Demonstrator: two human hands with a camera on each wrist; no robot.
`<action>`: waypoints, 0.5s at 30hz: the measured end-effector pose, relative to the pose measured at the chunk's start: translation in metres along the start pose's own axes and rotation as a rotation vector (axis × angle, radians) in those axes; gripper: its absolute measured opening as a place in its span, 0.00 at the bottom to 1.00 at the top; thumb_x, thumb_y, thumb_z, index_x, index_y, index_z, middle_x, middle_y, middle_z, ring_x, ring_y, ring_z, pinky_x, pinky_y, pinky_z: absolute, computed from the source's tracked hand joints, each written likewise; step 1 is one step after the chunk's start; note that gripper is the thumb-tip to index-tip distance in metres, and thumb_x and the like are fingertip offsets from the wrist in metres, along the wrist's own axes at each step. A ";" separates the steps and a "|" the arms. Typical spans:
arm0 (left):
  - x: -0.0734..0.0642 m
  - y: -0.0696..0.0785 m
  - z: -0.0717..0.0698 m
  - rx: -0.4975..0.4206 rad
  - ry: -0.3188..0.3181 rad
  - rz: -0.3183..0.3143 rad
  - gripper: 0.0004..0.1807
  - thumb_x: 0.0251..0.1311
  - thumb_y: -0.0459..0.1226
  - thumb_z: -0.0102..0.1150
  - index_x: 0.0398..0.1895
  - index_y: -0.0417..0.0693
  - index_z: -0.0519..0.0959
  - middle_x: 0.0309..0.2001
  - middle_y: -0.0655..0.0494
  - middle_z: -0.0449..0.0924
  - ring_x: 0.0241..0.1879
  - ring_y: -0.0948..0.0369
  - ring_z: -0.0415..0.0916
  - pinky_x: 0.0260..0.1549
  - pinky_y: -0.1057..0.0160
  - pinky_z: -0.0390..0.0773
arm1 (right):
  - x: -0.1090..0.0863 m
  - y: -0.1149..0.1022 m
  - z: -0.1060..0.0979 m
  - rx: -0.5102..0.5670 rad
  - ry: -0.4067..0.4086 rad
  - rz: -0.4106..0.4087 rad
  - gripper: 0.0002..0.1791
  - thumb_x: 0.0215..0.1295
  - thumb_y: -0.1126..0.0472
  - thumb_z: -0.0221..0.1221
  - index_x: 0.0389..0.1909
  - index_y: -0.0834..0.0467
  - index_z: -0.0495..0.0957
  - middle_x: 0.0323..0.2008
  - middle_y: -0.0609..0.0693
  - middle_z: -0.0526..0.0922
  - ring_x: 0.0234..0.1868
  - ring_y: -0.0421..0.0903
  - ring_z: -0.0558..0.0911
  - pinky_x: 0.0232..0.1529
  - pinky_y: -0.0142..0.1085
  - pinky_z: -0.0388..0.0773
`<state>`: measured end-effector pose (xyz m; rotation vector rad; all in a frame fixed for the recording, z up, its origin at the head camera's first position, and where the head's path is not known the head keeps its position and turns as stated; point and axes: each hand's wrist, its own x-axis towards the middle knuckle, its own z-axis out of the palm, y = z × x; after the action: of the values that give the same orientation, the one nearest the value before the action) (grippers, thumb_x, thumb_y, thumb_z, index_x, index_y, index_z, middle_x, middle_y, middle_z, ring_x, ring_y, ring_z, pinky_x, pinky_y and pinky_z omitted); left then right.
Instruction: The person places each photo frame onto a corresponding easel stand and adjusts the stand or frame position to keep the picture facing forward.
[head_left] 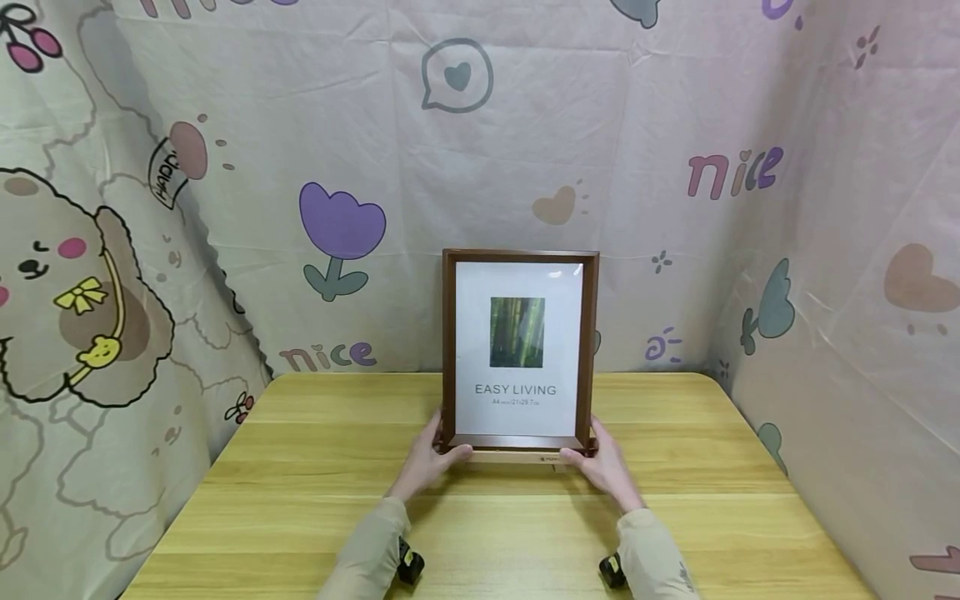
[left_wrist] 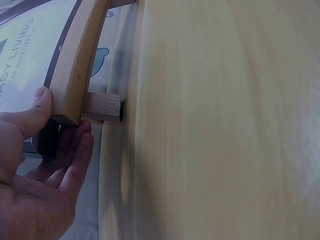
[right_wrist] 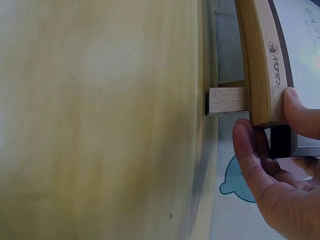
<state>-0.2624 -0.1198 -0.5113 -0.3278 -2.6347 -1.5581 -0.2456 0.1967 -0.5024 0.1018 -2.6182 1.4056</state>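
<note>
A brown picture frame [head_left: 516, 350] with an "EASY LIVING" print stands upright on a pale wooden display stand [head_left: 517, 457]. My left hand [head_left: 427, 458] holds the lower left corner. Its thumb presses the front ledge [left_wrist: 75, 75] of the stand, and the other fingers curl round the frame's dark corner [left_wrist: 47, 137]. At the lower right corner my right hand [head_left: 600, 462] grips in the same way, thumb against the ledge [right_wrist: 265, 70] by a printed logo. Short wooden feet [left_wrist: 104, 106] of the stand reach down towards the table.
The wood-grain table [head_left: 300, 500] spreads out on both sides of the hands. Behind it hangs a patterned cloth [head_left: 525, 125], with more cloth [head_left: 862, 375] close along the right and left sides. Black wrist cameras [head_left: 410, 562] sit at both sleeves.
</note>
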 end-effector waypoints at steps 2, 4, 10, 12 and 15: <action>0.000 0.000 -0.001 0.001 0.000 0.000 0.56 0.57 0.46 0.72 0.79 0.36 0.48 0.60 0.30 0.75 0.59 0.39 0.76 0.62 0.40 0.76 | 0.001 -0.001 0.001 -0.004 0.001 -0.004 0.43 0.56 0.63 0.72 0.71 0.64 0.63 0.47 0.70 0.84 0.46 0.61 0.86 0.52 0.54 0.82; -0.001 0.000 -0.002 -0.003 0.000 -0.001 0.55 0.57 0.46 0.72 0.80 0.36 0.48 0.58 0.31 0.77 0.58 0.40 0.77 0.62 0.41 0.76 | 0.001 -0.002 0.001 -0.006 0.004 -0.008 0.42 0.56 0.63 0.72 0.70 0.65 0.65 0.46 0.69 0.85 0.45 0.61 0.86 0.51 0.54 0.83; -0.002 -0.002 -0.005 0.003 0.007 0.002 0.56 0.56 0.46 0.73 0.79 0.36 0.48 0.57 0.32 0.78 0.57 0.41 0.78 0.62 0.42 0.77 | 0.001 -0.006 0.004 -0.009 0.011 -0.014 0.40 0.55 0.62 0.73 0.68 0.65 0.66 0.44 0.66 0.85 0.42 0.56 0.85 0.46 0.47 0.84; -0.002 -0.003 -0.007 0.004 0.008 0.004 0.56 0.56 0.46 0.73 0.79 0.35 0.48 0.57 0.31 0.77 0.57 0.41 0.78 0.62 0.41 0.76 | 0.001 -0.007 0.005 -0.004 0.010 -0.010 0.40 0.55 0.62 0.73 0.68 0.65 0.67 0.43 0.66 0.85 0.41 0.55 0.85 0.45 0.45 0.84; -0.003 -0.004 -0.008 0.011 0.008 -0.001 0.57 0.56 0.46 0.72 0.79 0.35 0.48 0.59 0.30 0.76 0.59 0.39 0.77 0.63 0.41 0.76 | 0.001 -0.007 0.006 -0.005 0.011 -0.012 0.41 0.55 0.62 0.73 0.68 0.65 0.66 0.43 0.66 0.85 0.40 0.55 0.85 0.45 0.46 0.84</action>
<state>-0.2611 -0.1288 -0.5108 -0.3191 -2.6366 -1.5418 -0.2466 0.1877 -0.4998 0.1082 -2.6071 1.3921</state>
